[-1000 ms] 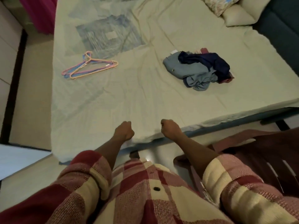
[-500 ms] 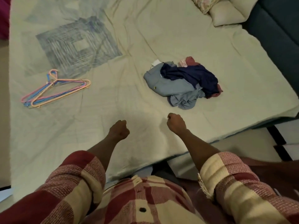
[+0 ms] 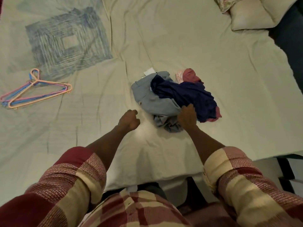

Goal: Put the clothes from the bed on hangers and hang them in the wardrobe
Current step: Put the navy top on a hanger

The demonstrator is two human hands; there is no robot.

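Observation:
A small pile of clothes lies mid-bed: a grey garment (image 3: 154, 102), a navy one (image 3: 188, 94) draped over it, and a pink-red piece (image 3: 190, 75) at the back. My right hand (image 3: 187, 116) rests on the near edge of the pile where grey meets navy, fingers curled down onto the cloth; a firm grip does not show. My left hand (image 3: 128, 119) hovers just left of the pile in a loose fist, holding nothing. A bundle of pink, blue and orange plastic hangers (image 3: 35, 91) lies flat on the sheet at the far left.
The bed (image 3: 213, 63) has a pale wrinkled sheet with a blue square print (image 3: 65, 41) at the upper left. Pillows (image 3: 250, 13) sit at the top right corner beside a dark headboard. Floor shows past the bed's right edge. No wardrobe is in view.
I have leaned in over the bed. My right hand reached forward from a fist over the near sheet onto the clothes pile. My left hand advanced beside it, still closed.

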